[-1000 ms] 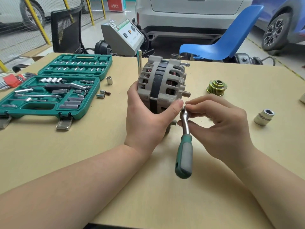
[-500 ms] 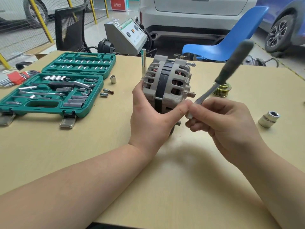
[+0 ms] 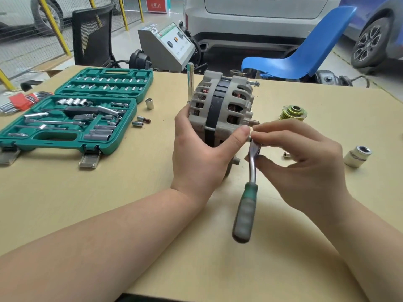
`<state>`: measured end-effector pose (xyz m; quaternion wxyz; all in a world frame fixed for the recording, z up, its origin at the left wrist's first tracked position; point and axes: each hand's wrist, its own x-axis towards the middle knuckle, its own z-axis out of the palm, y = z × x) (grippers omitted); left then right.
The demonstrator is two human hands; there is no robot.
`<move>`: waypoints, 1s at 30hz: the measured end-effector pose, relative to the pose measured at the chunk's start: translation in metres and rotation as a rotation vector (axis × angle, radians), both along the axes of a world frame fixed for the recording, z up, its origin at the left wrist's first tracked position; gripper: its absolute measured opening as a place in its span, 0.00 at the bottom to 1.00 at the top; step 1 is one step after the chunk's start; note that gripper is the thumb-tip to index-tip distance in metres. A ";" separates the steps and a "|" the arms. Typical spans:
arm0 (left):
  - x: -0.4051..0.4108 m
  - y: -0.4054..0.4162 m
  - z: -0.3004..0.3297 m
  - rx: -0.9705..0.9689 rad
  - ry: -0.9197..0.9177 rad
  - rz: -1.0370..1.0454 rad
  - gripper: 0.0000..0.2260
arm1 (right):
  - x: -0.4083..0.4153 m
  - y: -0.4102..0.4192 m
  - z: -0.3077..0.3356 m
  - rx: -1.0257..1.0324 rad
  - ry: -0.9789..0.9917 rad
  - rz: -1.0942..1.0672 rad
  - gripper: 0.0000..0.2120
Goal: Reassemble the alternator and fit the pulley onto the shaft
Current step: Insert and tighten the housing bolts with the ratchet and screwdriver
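Your left hand [image 3: 201, 153] wraps the near face of the alternator [image 3: 220, 110], thumb stretched across toward its right end and fingers curled around the far left edge, so the housing is gripped and propped on the table [image 3: 152, 192]. Your right hand [image 3: 305, 164] pinches the head of the ratchet [image 3: 250, 171] between fingertips and thumb, right against the alternator's lower right corner, touching your left thumb tip.

From the head view, the alternator stands near the middle of the table. Its long axis runs roughly from 9 o'clock to 3 o'clock, with the bare shaft stub [image 3: 254, 122] pointing toward 3 o'clock. A long through-bolt [image 3: 255, 83] along the top also points to 3 o'clock. The ratchet hangs from its head with the green handle pointing toward 6 o'clock, slightly tilted.

The pulley [image 3: 293, 113] lies flat on the table at 3 o'clock from the alternator, well apart from the shaft, bore upward. A large socket [image 3: 357, 155] rests further out toward 4 o'clock, and a small bit [image 3: 286, 154] lies near your right fingers.

The open green socket case [image 3: 72, 118] sits at 9 o'clock; one loose socket [image 3: 149, 103] stands just beside its right edge. No brand on the tools can be read. The grey machine [image 3: 168, 46] at 12 o'clock carries a green-headed panel, and a red sign [image 3: 156, 4] beyond has white characters, both too small to read.
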<state>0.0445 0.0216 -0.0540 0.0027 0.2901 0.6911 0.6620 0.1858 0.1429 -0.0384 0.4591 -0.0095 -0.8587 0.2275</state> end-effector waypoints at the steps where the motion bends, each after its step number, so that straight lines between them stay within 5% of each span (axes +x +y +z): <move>1: 0.000 0.001 -0.001 -0.002 -0.007 -0.003 0.42 | 0.000 0.000 -0.001 0.021 0.008 -0.028 0.14; 9: -0.001 0.000 -0.001 -0.039 -0.034 -0.023 0.46 | -0.001 -0.010 0.009 -0.249 -0.029 -0.046 0.16; 13: 0.001 -0.002 0.001 -0.044 -0.020 -0.004 0.47 | -0.008 -0.012 0.016 -0.632 -0.078 0.028 0.06; 22: 0.005 -0.001 0.004 -0.039 -0.033 0.009 0.45 | -0.015 0.000 0.018 -1.294 -0.203 0.231 0.22; 25: 0.004 0.000 0.005 -0.027 -0.043 0.001 0.43 | -0.012 0.000 0.018 -1.195 -0.192 0.222 0.20; 30: 0.002 -0.001 0.005 -0.019 -0.045 0.005 0.43 | -0.005 -0.001 0.010 -0.591 -0.071 0.147 0.09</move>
